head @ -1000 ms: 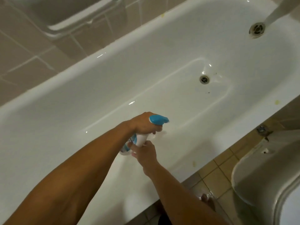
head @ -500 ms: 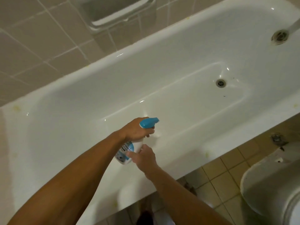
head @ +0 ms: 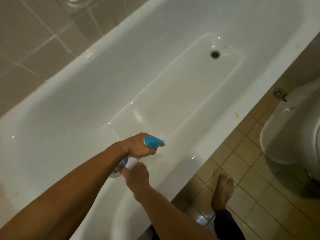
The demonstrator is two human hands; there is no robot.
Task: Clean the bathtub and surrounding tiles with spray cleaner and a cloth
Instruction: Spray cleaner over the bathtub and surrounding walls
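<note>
A white bathtub (head: 107,54) runs diagonally across the view, its drain (head: 215,54) towards the upper right. Over the tub's near side I hold a white spray bottle (head: 131,162) with a blue nozzle head (head: 154,142) pointing right. My left hand (head: 138,147) grips the bottle's neck at the trigger. My right hand (head: 136,175) holds the lower body of the bottle from below. No cloth is in view.
Grey-brown wall tiles (head: 31,37) rise behind the tub's far rim. Beige floor tiles (head: 245,170) lie to the right, with my bare foot (head: 222,193) on them. A white toilet (head: 292,135) stands at the right edge. Small yellowish marks (head: 237,115) dot the near rim.
The view has tilted and swung right, so the floor, my foot and more of the toilet show. Both hands keep the same hold on the bottle over the tub.
</note>
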